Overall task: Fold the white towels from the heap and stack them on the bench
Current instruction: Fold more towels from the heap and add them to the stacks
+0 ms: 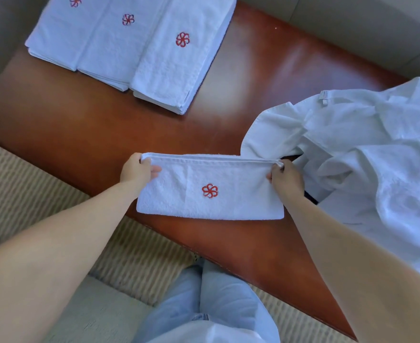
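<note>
I hold the folded towel (210,191) stretched crosswise over the near edge of the desk (265,70), left grip (139,170) and right grip (285,175) each pinching a top corner, the stacks (134,48) lying far-left, nearer my left.
</note>
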The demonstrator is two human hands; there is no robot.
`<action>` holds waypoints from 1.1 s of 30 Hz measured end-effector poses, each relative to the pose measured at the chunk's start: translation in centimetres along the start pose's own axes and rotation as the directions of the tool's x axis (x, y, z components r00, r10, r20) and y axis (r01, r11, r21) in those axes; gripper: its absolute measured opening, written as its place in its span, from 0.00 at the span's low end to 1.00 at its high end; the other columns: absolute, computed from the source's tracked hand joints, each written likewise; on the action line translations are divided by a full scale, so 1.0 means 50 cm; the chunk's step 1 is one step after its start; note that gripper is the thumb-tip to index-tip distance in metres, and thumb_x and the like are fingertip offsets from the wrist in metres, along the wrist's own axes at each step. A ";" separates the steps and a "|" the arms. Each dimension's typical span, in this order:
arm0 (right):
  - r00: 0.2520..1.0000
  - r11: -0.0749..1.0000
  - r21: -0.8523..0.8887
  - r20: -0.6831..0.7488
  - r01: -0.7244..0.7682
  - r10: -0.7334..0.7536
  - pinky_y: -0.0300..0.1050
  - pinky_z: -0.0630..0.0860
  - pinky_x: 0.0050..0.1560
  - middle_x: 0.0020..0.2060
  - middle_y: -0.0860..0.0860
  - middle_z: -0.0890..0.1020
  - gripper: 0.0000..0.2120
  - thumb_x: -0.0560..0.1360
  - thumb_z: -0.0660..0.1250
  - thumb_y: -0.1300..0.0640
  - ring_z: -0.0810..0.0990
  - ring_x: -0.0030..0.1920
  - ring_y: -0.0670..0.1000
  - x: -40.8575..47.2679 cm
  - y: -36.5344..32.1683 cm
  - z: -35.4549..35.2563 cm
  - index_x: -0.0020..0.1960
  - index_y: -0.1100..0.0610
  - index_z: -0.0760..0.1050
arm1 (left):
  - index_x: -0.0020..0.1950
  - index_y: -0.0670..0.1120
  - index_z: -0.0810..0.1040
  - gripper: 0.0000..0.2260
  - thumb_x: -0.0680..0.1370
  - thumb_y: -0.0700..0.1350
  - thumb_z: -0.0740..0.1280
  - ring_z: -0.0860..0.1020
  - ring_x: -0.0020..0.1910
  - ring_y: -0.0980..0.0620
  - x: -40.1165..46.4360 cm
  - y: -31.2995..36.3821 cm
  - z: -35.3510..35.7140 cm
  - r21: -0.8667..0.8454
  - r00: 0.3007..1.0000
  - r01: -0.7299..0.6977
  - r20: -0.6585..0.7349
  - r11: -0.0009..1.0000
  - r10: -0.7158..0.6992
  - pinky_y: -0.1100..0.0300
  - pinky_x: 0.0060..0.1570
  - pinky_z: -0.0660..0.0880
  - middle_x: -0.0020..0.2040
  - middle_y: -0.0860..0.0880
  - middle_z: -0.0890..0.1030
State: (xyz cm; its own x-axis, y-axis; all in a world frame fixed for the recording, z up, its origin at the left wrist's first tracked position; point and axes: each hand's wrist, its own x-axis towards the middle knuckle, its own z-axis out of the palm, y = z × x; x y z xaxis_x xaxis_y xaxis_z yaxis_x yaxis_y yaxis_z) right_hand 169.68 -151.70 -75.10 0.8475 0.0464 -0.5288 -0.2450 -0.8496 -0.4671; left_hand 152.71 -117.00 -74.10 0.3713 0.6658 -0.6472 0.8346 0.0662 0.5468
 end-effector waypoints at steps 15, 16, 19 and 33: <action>0.763 0.654 -0.429 0.147 0.623 -0.630 0.59 0.52 0.80 0.81 0.53 0.61 0.28 0.82 0.61 0.45 0.56 0.81 0.58 -0.144 0.007 0.205 0.80 0.49 0.64 | 0.83 0.59 0.52 0.29 0.83 0.65 0.51 0.47 0.83 0.46 -0.077 -0.102 0.174 0.703 0.616 -0.699 0.494 0.136 0.613 0.41 0.80 0.46 0.84 0.51 0.50; 0.756 0.640 -0.451 0.136 0.622 -0.640 0.60 0.51 0.81 0.82 0.51 0.59 0.28 0.83 0.59 0.43 0.54 0.82 0.56 -0.134 0.023 0.215 0.81 0.48 0.62 | 0.83 0.60 0.50 0.29 0.83 0.66 0.49 0.45 0.83 0.46 -0.063 -0.115 0.177 0.712 0.614 -0.690 0.481 0.130 0.626 0.39 0.79 0.45 0.84 0.52 0.48; 0.777 0.646 -0.493 0.106 0.583 -0.620 0.58 0.46 0.81 0.83 0.49 0.54 0.30 0.83 0.53 0.37 0.48 0.83 0.53 -0.121 0.070 0.214 0.83 0.43 0.55 | 0.83 0.61 0.47 0.31 0.82 0.69 0.45 0.41 0.83 0.47 -0.047 -0.141 0.166 0.750 0.626 -0.653 0.459 0.103 0.630 0.38 0.79 0.45 0.85 0.53 0.45; 0.843 0.678 -0.584 0.021 0.446 -0.537 0.58 0.42 0.81 0.83 0.48 0.51 0.31 0.82 0.49 0.35 0.46 0.83 0.52 -0.077 0.142 0.152 0.83 0.43 0.51 | 0.83 0.60 0.41 0.33 0.81 0.71 0.41 0.38 0.82 0.44 -0.013 -0.179 0.116 0.801 0.661 -0.586 0.386 0.122 0.643 0.31 0.77 0.44 0.84 0.52 0.38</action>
State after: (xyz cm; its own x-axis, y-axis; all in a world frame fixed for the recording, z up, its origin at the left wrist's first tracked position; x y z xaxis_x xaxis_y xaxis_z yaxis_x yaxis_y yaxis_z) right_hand 161.12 -153.91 -81.74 0.8365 0.5064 -0.2096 0.4870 -0.8622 -0.1394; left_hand 147.33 -122.32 -81.66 0.9394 0.1962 -0.2812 0.2101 -0.9775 0.0202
